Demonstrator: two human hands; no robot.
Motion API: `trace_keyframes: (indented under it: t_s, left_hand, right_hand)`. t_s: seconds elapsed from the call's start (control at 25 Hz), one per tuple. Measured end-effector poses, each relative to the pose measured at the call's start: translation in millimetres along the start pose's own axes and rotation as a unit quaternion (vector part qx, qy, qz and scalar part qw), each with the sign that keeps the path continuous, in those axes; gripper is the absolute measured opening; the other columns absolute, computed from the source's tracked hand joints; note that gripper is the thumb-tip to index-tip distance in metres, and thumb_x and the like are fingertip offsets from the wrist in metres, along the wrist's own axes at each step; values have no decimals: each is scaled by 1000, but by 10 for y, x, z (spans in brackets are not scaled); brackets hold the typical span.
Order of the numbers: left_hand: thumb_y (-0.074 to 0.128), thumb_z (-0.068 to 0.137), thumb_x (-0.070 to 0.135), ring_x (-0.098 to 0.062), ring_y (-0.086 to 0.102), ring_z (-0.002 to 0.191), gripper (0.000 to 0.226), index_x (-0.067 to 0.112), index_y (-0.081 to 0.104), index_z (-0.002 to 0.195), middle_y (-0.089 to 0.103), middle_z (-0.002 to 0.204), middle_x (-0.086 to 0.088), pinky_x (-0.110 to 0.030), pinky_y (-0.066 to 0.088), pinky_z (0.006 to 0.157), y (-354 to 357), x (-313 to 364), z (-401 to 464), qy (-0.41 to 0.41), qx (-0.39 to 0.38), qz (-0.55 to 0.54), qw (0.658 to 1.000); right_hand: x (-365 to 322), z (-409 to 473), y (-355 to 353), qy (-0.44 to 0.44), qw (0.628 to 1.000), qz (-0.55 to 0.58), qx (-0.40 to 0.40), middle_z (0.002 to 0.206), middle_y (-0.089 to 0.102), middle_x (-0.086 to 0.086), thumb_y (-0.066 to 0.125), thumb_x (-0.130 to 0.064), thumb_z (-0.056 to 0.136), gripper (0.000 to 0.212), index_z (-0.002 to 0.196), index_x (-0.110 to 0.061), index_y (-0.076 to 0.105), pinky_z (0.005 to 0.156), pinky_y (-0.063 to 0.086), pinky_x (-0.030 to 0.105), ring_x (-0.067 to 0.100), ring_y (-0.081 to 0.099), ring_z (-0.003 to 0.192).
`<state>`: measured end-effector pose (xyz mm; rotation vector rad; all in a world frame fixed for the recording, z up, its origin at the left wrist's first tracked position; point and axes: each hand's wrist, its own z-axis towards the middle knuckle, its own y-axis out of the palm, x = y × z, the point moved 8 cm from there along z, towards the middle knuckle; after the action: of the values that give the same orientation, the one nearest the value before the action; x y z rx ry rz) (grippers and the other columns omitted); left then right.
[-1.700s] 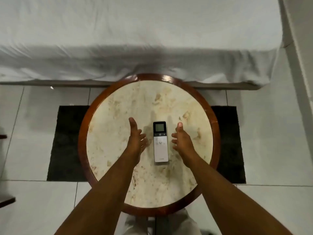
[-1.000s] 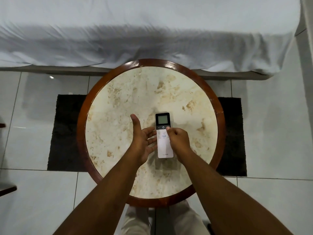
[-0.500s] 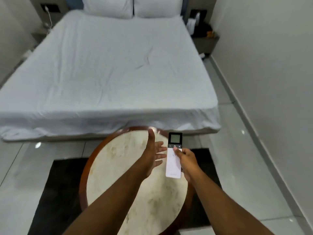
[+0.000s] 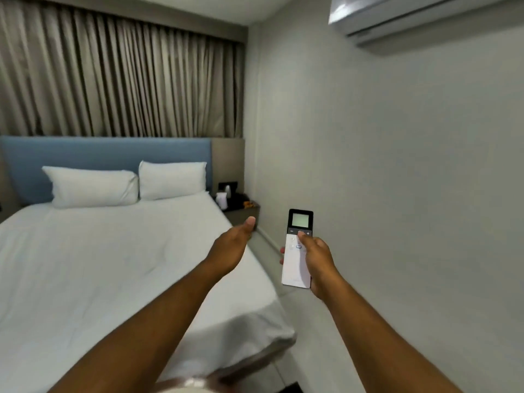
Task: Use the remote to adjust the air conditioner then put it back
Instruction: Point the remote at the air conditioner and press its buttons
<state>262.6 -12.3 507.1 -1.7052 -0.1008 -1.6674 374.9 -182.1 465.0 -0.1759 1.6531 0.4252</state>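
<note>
Head view: the right hand (image 4: pixel 316 258) grasps the slim white plastic remote with a dark screen end (image 4: pixel 297 248), held upright in the air beside the white-sheeted bed (image 4: pixel 113 265), thumb resting on the button row under the display. The left hand (image 4: pixel 231 246) hangs released, palm open, holding nothing. The white wall-mounted air conditioner (image 4: pixel 411 15) sits high on the right. To press well, the remote's top probably wants tilting up toward that unit, with the wrist steady and one firm press.
</note>
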Motion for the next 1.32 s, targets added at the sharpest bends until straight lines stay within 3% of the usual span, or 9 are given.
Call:
trace_keyframes:
  t_s: [0.08,0.16,0.36,0.56,0.8,1.16,1.32]
  left_hand:
    - [19,66,90,-27,48,124,101,18,52,129,53,139,-11,-34,34,99,-23,552,154,93,22,40,995]
    - [18,63,94,-32,48,125,109,15,47,132,52,138,-16,-48,38,106,-36,1095,273,169,38,97,980]
    - [14,63,95,-32,25,142,111,22,27,146,31,155,-9,-53,24,114,-106,2151,422,305,121,194,924]
    - [12,67,93,-32,5,147,108,23,14,149,15,160,-10,-51,10,117,-157,2983,320,403,226,287,839]
    - [4,65,92,-30,-8,147,109,23,2,150,0,162,-9,-46,-1,117,-81,3571,79,452,256,286,805]
    - [2,65,90,-31,-6,147,109,21,6,150,6,161,-11,-48,-1,117,-30,3983,-191,481,284,281,780]
    - [-1,64,91,-31,-7,147,110,22,5,150,5,161,-10,-47,-2,117,-36,4021,-234,484,286,280,779]
  right_hand:
    - [-559,-46,-118,-39,999,28,0,78,76,20,52,-36,96,32,110,-6,52,56,61,39,36,72,63]
    - [-1144,-131,-272,-94,995,39,9,69,75,18,51,-35,96,29,108,-8,51,47,58,33,34,71,56]
    - [-2325,-484,-562,-201,979,14,36,68,75,16,50,-38,96,25,101,-15,54,51,59,36,33,73,60]
    - [-3148,-895,-845,-284,956,-14,75,65,72,17,48,-34,96,26,95,-9,55,50,58,36,33,68,53]
    - [-3628,-1295,-1059,-333,934,-39,124,70,72,20,50,-37,96,29,93,-9,57,46,56,32,31,68,52]
    - [-3847,-1601,-1221,-364,913,-75,170,85,71,24,49,-37,97,27,96,-11,54,46,55,30,30,69,56]
    - [-3876,-1671,-1227,-371,909,-75,175,81,70,23,49,-36,97,27,96,-10,54,46,55,31,29,68,54]
